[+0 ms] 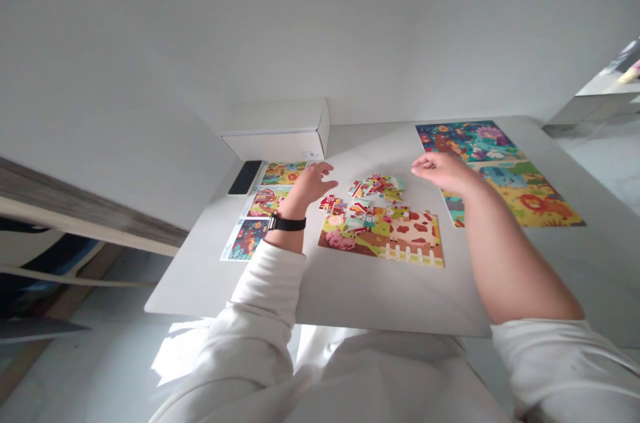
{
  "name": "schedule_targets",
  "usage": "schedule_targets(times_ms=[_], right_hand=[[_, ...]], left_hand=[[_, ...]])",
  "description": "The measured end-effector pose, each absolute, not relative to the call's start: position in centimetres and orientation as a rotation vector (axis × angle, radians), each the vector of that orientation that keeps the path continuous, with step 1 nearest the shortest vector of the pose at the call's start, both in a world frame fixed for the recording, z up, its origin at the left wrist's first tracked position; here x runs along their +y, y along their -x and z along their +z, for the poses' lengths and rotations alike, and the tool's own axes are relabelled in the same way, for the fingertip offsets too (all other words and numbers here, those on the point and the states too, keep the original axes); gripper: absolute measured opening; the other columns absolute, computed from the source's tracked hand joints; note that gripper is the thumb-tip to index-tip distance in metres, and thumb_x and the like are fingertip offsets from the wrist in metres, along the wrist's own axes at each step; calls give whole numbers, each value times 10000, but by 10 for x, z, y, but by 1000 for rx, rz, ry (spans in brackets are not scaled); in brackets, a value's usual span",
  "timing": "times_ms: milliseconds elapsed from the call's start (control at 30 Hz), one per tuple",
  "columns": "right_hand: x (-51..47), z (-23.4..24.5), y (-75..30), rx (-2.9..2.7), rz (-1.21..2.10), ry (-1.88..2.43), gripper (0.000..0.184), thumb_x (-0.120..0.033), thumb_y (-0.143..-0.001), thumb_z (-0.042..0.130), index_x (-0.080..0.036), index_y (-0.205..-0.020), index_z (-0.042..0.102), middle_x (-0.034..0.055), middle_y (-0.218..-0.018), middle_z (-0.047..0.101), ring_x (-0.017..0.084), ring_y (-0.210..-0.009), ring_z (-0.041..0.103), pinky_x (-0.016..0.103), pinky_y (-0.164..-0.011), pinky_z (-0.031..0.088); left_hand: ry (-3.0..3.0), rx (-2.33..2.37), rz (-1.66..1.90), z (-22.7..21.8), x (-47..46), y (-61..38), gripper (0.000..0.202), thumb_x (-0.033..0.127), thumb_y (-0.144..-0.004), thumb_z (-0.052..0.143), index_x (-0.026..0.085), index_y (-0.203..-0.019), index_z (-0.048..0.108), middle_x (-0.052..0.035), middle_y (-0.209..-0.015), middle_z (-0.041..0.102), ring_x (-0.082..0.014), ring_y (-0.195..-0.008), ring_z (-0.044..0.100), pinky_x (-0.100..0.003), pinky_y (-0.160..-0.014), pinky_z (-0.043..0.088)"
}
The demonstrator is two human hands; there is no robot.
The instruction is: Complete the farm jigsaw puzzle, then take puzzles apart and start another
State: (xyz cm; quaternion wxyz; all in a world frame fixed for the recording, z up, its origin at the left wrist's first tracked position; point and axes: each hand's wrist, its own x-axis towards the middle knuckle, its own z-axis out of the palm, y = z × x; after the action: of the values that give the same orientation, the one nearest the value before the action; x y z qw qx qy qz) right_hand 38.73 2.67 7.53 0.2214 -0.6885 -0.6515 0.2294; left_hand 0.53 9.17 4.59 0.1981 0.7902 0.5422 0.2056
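A partly assembled farm jigsaw puzzle [367, 243] lies on the table, with a brown-spotted cow, a pink pig and a white fence on it. Just behind its upper edge is a heap of loose puzzle pieces [377, 186]. My left hand [315, 183], with a black watch on the wrist, hovers left of the heap, open, thumb apart from the curled fingers. To the right of the heap hangs my right hand [437, 168], fingers stretched forward and the thumb close beneath. No piece shows in either hand.
A picture sheet [257, 203] lies under my left hand, with a dark phone [245, 178] at its top left. Behind stands a white box [277, 136] near the wall. Finished puzzles [530, 190] lie on the right of the white table [400, 306].
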Motion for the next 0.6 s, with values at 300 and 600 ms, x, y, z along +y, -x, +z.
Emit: schedule_targets(times_ms=[300,600], right_hand=[[-40,38,-385,-2275,524,2116,522,-489,-800,891,-255,-1256,790,149,-1320,759,338,-1154,747,377,-950,580],[-49,40,-379,-2366,521,2091,399,-389,-772,926,-258,-1105,751,107,-1211,710,287,-1086,729,339,-899,555]], left_hand=[[-2374,1578,161,25,72,2,409,465,-738,924,194,-1014,790,-127,-1016,759,-287,-909,734,-336,-792,550],[-2078,1570,421,38,75,2,343,295,-725,901,220,-959,661,-24,-860,749,-161,-674,669,-243,-586,464]])
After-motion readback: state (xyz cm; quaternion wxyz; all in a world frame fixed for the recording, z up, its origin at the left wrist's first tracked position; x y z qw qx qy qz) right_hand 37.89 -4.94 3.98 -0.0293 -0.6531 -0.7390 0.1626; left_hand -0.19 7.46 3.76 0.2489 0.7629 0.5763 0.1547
